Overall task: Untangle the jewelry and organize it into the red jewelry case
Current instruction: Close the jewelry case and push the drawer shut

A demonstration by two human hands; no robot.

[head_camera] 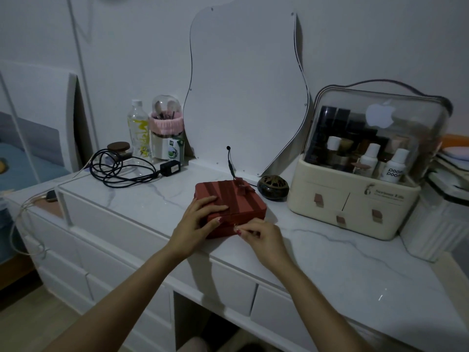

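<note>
Closed red jewelry case (229,199), bow-topped, seemingly ribbed.

- On your white marble-patterned desk (142,199), a coiled black cable with its power adapter (170,168) lies at the far left.
- Behind it you have a clear water bottle (137,130) just beside a brush holder (166,128) wrapped in a pink band.
- A wavy-edged mirror (243,92) leans against the far wall.
- At the right you see a cream cosmetics organizer (355,196) with a clear lid, and a dark round incense burner (272,187) just to its left.
</note>
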